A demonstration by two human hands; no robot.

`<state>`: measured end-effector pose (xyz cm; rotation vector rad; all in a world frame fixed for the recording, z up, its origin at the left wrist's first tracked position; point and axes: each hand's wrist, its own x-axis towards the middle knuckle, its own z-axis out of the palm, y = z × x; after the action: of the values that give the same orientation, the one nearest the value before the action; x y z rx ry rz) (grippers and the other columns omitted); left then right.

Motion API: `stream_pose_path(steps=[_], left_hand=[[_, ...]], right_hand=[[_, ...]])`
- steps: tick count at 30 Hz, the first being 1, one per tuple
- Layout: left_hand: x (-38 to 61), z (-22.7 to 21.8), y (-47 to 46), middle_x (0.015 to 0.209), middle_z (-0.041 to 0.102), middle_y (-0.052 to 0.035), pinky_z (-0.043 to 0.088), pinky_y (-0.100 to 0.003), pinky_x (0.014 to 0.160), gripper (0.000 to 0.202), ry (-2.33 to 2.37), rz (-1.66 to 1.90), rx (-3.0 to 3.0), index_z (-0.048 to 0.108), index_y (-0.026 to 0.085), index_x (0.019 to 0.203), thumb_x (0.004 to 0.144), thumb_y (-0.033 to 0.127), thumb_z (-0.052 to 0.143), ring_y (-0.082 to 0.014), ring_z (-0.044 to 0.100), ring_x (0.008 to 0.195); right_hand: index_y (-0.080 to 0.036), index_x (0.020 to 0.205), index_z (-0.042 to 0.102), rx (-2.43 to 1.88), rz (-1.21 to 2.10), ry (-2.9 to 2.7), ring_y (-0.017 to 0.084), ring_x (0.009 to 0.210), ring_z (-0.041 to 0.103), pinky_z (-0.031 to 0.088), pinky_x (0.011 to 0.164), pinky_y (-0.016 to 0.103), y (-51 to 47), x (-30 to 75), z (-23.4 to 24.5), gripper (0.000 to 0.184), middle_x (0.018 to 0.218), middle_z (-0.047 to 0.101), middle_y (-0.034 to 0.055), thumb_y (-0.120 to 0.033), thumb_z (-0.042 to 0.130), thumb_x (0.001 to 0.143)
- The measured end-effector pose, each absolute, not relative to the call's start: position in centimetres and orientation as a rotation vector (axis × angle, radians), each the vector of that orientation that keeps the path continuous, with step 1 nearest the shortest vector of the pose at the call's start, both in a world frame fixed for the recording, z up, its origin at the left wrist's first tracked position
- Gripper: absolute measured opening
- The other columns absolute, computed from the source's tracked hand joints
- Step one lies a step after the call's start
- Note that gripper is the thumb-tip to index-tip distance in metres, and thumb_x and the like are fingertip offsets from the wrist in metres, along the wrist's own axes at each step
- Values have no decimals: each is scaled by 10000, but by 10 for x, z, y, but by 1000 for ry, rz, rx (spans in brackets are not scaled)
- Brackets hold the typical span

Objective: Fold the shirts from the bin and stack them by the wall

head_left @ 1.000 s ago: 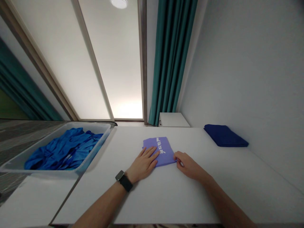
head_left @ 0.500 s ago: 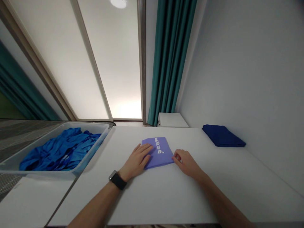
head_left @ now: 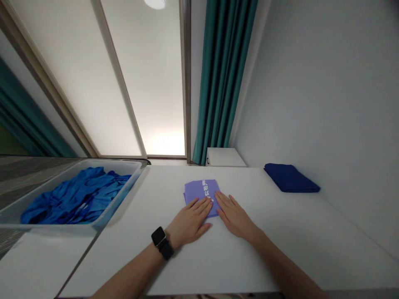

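Note:
A folded purple cloth [head_left: 195,191] with white lettering lies flat on the white table [head_left: 237,265]; it looks like a folded garment. My left hand [head_left: 191,222] rests palm down on its near left part, fingers stretched out and covering some of the lettering. On the near right part lies my right hand [head_left: 235,216], also flat with fingers extended. The two sets of fingertips are close together over the cloth. A black watch [head_left: 162,241] is on my left wrist.
A folded dark blue cloth [head_left: 291,178] lies at the table's far right, by the wall. To the left stands a translucent plastic bin [head_left: 124,193] holding crumpled blue cloth [head_left: 77,195]. A small white cabinet [head_left: 226,157] is behind the table.
My left hand has slid toward me and to the right on the purple cloth. My right hand has let go of its right edge and now lies flat on it.

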<state>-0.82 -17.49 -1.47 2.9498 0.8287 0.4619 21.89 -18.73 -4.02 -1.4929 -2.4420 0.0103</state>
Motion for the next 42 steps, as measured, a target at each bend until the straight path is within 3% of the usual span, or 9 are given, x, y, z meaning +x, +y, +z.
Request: stream_pose_path(steps=[5,12,16,21,28,32,35,38,42], left_hand=[[-17,-5,-170,1487,452,-97,269,-444,1170,507,835,553,2825,386,196,1460,992,392,389,-227,396,1381],[-85,1,-117,1072,701,-87,465,-414,945,345,1383,982,2351,646,187,1133,962,320,377,-230,610,1033],[-98,-12,-103,949,717,-73,479,-382,877,278,1416,849,2346,694,181,963,918,258,430,-222,624,928],[-86,-20,-107,1035,720,-63,449,-361,929,257,1268,780,2449,703,191,995,921,220,459,-205,614,991],[-87,-23,-107,1017,706,-75,462,-369,912,255,1271,863,2420,668,174,1037,911,197,447,-213,613,976],[-87,-22,-107,929,699,-68,472,-354,850,223,1371,869,2395,665,184,937,894,181,447,-213,613,900],[-86,-20,-109,921,699,-64,462,-344,830,212,1388,846,2399,668,187,925,892,179,459,-214,614,895],[-83,-17,-112,896,696,-56,444,-340,834,198,1360,812,2420,670,188,898,897,182,471,-211,604,889],[-73,-14,-118,882,692,-39,421,-327,852,185,1232,746,2471,674,197,870,900,183,492,-197,586,892]], right_hand=[[-156,1515,292,-1514,96,-2442,207,1438,278,255,1163,497,-186,222,-39,532,1547,325,129,-346,239,1021],[-187,1538,214,-1441,130,-2390,223,1435,285,242,1169,510,-188,225,-31,563,1550,333,127,-339,319,1006],[-182,1445,400,-1310,5,-2399,251,1395,349,234,1169,525,-196,210,-19,484,1496,420,135,-276,401,970],[-167,1245,578,-1256,-7,-2462,295,1245,486,354,1093,507,-209,175,-3,357,1340,556,162,-246,512,903],[-210,1453,392,-1271,40,-2526,285,1404,316,240,1154,503,-209,137,-10,559,1539,360,118,-404,494,939],[-209,1391,468,-1253,95,-2590,276,1411,304,174,1167,523,-213,144,-10,474,1519,399,103,-407,456,961],[-216,1209,583,-1236,141,-2581,257,1351,391,172,1164,514,-219,163,-3,308,1419,520,84,-346,470,953],[-203,944,613,-1257,150,-2519,232,1131,554,274,1110,477,-221,181,5,138,1148,660,82,-243,482,930],[-193,827,579,-1337,-5,-2488,207,840,586,415,901,397,-211,185,12,157,850,651,55,-170,462,930]])
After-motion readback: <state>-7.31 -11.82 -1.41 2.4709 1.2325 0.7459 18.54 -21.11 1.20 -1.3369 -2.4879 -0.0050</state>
